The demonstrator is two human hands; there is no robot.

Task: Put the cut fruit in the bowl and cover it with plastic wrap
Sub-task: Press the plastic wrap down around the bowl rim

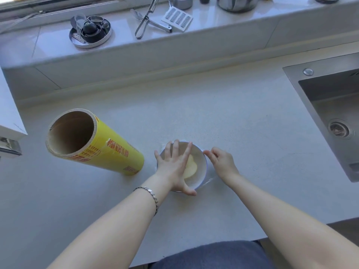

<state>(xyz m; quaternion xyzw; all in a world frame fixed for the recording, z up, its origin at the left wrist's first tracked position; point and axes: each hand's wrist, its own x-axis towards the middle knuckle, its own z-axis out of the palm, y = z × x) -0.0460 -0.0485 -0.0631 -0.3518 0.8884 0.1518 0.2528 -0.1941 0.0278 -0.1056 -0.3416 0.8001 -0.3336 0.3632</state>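
Observation:
A small white bowl [201, 162] stands on the counter in front of me, with a pale yellow piece of cut fruit [192, 167] inside. Clear plastic wrap [207, 182] lies over the bowl and hangs past its rim. My left hand [174, 167] rests flat on top of the bowl, fingers spread, pressing on the film. My right hand [221, 164] is at the bowl's right rim, its fingertips pinched on the edge of the wrap. A big yellow roll of plastic wrap [108, 146] stands upright just left of the bowl.
A steel sink [330, 113] is sunk into the counter at the right. On the raised sill behind lie a round tin of parts [90, 32], a peeler [144, 20], a white grater [177, 19] and metal pots. A white appliance [7, 117] stands at the left edge.

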